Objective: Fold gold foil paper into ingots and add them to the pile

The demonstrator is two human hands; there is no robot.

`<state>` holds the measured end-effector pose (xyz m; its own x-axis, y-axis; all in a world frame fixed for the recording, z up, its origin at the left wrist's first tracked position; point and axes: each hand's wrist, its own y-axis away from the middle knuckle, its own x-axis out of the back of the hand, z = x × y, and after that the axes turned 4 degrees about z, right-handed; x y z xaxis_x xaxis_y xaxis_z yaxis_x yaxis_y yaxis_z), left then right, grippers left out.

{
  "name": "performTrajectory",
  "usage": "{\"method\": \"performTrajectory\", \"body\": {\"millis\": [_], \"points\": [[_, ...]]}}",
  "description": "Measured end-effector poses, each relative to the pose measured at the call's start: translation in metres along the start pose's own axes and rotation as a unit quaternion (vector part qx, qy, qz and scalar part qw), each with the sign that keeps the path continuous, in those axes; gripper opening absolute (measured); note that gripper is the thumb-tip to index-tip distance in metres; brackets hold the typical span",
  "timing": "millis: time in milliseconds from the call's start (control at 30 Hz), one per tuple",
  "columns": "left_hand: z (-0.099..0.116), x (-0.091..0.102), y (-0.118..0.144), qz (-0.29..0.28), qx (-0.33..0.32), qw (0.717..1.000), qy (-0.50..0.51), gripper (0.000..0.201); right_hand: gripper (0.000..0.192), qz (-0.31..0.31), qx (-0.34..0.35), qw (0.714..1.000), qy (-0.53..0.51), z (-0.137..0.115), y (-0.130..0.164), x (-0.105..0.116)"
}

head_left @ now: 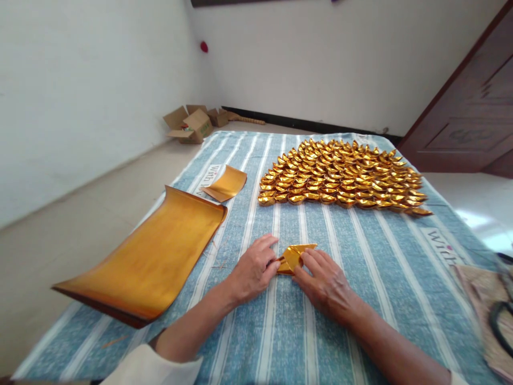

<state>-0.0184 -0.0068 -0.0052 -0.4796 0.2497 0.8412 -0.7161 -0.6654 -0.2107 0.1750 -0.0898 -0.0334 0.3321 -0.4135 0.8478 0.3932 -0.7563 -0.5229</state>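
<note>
Pale sleeve (158, 366) at the lower edge, left forearm rising from it, angled inward across the striped, cloth-covered worktop (244, 347). Far left: large gold sheet (144, 256), ends curling up, possibly several layers; near-left corner shows beyond the worktop edge. Risk, as I judge it: an outward swing of the left elbow could nudge it toward the floor. Past its far end, small gold sheet (227, 184), bowed, lying alone. Next, left hand (250, 270): back upward, wrist low, thumb at the left end of the folded gold piece (292, 259), other fingers bent and slightly apart; whether they pinch the foil, cannot tell. Piece sits on the cloth between both hands, in front of the body, flaps uneven. Likely trouble: foil tearing or creasing off-line if the two hands press unequally, or a flap springing back should the hold loosen. Right hand (324, 280) comes in from lower right, forearm slanting, knuckles arched, fingers pinching the piece's right part against the thumb. Beyond, tight rows of boat-shaped gold pieces (336, 179), well apart from both hands. Far right, dark-handled scissors (492, 321), cut by the frame, on a beige mat (473, 294).
</note>
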Motion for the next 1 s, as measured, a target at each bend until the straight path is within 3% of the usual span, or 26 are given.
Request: {"method": "performTrajectory", "body": {"millis": [600,1000], "points": [[0.008,-0.017,0.014,0.092,0.075,0.992,-0.053,0.008,0.020,0.003,0.008,1.000,0.029,0.000,0.006,-0.001],[0.017,-0.019,0.018,0.102,0.123,0.984,-0.074,0.011,0.029,-0.005,0.013,1.000,0.013,0.000,0.006,0.002]]}}
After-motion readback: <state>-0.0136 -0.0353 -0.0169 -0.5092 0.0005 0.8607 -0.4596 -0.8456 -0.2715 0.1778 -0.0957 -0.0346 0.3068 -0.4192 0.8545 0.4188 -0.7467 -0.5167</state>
